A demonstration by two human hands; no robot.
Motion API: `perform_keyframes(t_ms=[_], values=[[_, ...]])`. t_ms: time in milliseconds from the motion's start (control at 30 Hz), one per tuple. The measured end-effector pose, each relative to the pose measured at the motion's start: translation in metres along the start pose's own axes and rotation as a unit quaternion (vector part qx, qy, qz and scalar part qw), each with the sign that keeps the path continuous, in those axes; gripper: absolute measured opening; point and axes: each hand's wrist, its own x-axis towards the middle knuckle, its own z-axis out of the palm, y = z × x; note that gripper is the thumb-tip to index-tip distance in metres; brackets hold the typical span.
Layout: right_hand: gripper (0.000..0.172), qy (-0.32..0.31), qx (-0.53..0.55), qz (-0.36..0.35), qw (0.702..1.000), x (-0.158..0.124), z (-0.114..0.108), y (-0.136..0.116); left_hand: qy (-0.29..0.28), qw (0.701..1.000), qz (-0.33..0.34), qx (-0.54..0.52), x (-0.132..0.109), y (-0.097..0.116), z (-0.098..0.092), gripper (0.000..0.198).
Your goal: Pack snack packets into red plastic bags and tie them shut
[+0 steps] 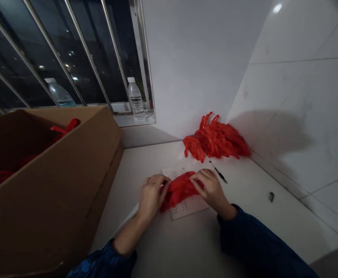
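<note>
Both of my hands hold a crumpled red plastic bag (179, 189) over a printed sheet of paper (186, 206) on the white counter (192, 243). My left hand (151, 195) grips the bag's left end with curled fingers. My right hand (211, 189) pinches its right end. A pile of more red bags (216, 139) lies in the corner just beyond. A black pen (218, 172) rests between the pile and my right hand.
A large open cardboard box (55, 185) with red bags (66, 128) inside fills the left. Two water bottles (135, 98) (59, 94) stand on the barred window's sill. Tiled wall runs along the right, and a small dark object (271, 196) lies near it.
</note>
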Motion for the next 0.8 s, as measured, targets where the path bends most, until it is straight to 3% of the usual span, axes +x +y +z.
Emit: perform_keyframes(t_ms=[133,233,300,367,433,500,633,733,800], values=[[0.008,0.089,0.039,0.072,0.993,-0.001,-0.015,0.008,0.083,0.995,-0.06,-0.009,-0.002,-0.005,-0.02,0.014],[0.008,0.07,0.062,0.042,0.995,0.0,-0.011,-0.006,0.023,0.999,0.008,-0.021,0.001,0.016,-0.019,0.012],[0.009,0.06,0.074,0.023,0.995,0.0,-0.006,-0.018,-0.044,0.996,0.079,0.01,0.004,0.03,-0.012,0.017],[0.01,0.06,0.074,0.011,0.995,0.001,-0.005,-0.024,-0.069,0.991,0.107,0.044,0.006,0.036,-0.006,0.013],[0.012,0.074,0.058,0.013,0.995,0.0,-0.01,-0.02,-0.045,0.996,0.072,0.016,0.008,0.029,-0.005,0.013],[0.012,0.115,0.041,0.047,0.991,-0.002,-0.019,-0.007,0.016,0.998,-0.008,-0.062,0.007,0.011,-0.012,0.013],[0.016,0.211,0.062,0.14,0.965,-0.009,-0.033,0.025,0.134,0.973,-0.131,-0.137,0.002,-0.028,-0.033,0.018],[0.017,0.193,0.085,0.151,0.966,-0.012,-0.036,0.033,0.135,0.968,-0.138,-0.16,-0.001,-0.028,-0.039,0.026],[0.014,0.17,0.085,0.145,0.971,-0.012,-0.038,0.026,0.104,0.969,-0.123,-0.186,0.0,-0.012,-0.04,0.048]])
